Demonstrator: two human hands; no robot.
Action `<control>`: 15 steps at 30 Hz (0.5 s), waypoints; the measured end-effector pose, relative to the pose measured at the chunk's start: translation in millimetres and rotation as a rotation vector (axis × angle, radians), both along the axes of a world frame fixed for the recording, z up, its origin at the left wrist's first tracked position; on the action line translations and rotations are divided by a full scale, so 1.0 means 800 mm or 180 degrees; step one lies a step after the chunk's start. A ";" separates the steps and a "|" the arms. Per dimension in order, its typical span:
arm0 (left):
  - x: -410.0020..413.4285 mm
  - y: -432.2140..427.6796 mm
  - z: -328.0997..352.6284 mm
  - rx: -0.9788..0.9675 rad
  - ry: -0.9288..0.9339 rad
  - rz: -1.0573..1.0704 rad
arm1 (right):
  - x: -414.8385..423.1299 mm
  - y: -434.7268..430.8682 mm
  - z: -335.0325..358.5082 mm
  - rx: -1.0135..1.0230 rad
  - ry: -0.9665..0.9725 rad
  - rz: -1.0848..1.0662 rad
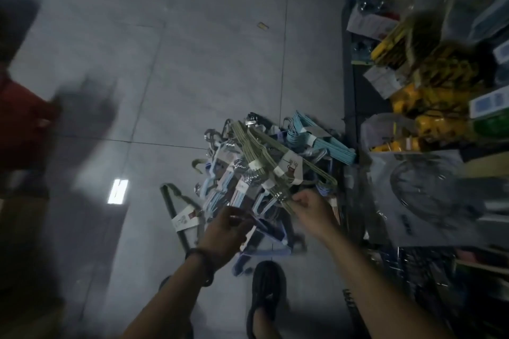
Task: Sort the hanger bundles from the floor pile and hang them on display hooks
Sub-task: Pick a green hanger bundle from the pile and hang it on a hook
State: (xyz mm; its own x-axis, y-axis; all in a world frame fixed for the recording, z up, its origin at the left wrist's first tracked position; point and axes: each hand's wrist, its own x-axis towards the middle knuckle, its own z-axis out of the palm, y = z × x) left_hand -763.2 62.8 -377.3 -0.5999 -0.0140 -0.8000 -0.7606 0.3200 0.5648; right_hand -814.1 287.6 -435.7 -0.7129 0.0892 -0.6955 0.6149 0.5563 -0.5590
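Gripping the hook end of an olive-green wire hanger bundle, the right hand has its fingers closed; the left hand pinches a navy bundle. Light, stiff and tangle-prone, they lie piled on grey floor tiles beside dim stocked shelving.

Grey tiled floor, glossy with a bright light glare, bearing a heap of hanger bundles beside the shelf base, one grey bundle lying just left of it, a small yellowish scrap farther off.
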 end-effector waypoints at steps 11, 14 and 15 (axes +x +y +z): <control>-0.112 0.095 -0.211 0.0160 -0.0032 0.1746 | -0.128 0.045 -0.188 0.1416 0.0380 0.1325; -0.127 0.104 -0.227 -0.0015 0.0011 0.1951 | -0.134 0.045 -0.220 0.1578 0.0188 0.1689; -0.131 0.103 -0.231 -0.0048 0.0029 0.1983 | -0.134 0.046 -0.235 0.1534 0.0170 0.1716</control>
